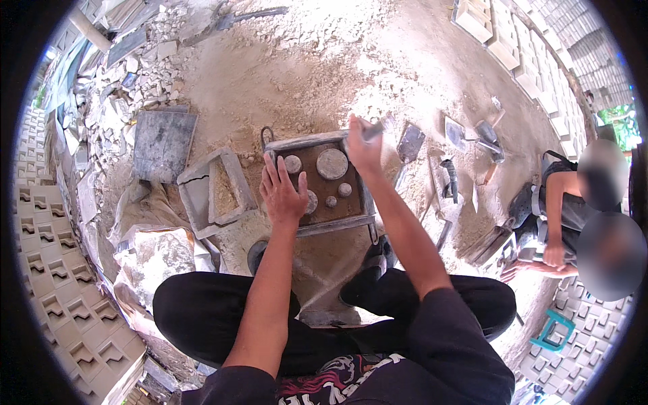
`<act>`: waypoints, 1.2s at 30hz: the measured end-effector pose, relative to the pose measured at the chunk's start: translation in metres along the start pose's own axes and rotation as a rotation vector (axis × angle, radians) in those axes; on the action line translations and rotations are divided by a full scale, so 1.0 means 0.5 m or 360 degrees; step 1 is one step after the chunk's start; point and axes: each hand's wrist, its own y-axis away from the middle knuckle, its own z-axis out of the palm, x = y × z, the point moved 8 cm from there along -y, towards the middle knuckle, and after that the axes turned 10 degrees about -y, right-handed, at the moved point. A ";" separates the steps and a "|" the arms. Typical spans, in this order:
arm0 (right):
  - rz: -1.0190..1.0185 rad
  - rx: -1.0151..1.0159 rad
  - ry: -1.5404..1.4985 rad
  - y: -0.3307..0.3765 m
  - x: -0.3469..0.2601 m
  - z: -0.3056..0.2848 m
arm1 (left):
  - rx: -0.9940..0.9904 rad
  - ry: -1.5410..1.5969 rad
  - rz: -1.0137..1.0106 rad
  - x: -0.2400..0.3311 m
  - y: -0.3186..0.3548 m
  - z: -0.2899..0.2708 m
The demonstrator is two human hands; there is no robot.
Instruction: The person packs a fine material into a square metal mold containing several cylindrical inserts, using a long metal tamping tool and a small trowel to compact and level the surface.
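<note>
A rectangular mould frame [310, 140] with metal loop handles lies on the ground between my feet. Inside it, on a brown floor, stand several round grey-white discs of different sizes, the largest disc [332, 164] near the far side. My left hand [283, 194] lies with fingers spread over the frame's left side, partly covering a disc [309, 202]. At the far right corner my right hand [365, 145] is closed around a short dark tool [373, 131] that looks like a brush; its pale tip is blurred. The hand hides part of that corner.
Left of the frame lie a second, cracked frame [214, 192], a dark flat board [164, 145] and broken rubble [111, 111]. A powder-covered sack [155, 260] sits near my left knee. Hand tools [449, 181] are scattered to the right. Two people work at far right, by a green stool [555, 331].
</note>
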 end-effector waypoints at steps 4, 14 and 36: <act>0.0139 0.0126 -0.0189 -0.022 -0.137 0.050 | 0.0053 -0.0039 -0.0036 -0.042 0.009 -0.018; -0.0126 0.0157 -0.0299 -0.005 -0.189 0.032 | 0.0043 -0.0045 -0.0031 -0.032 0.009 -0.012; 0.0163 0.0248 -0.0124 -0.029 -0.183 0.050 | 0.0078 -0.0076 -0.0019 -0.028 0.006 -0.011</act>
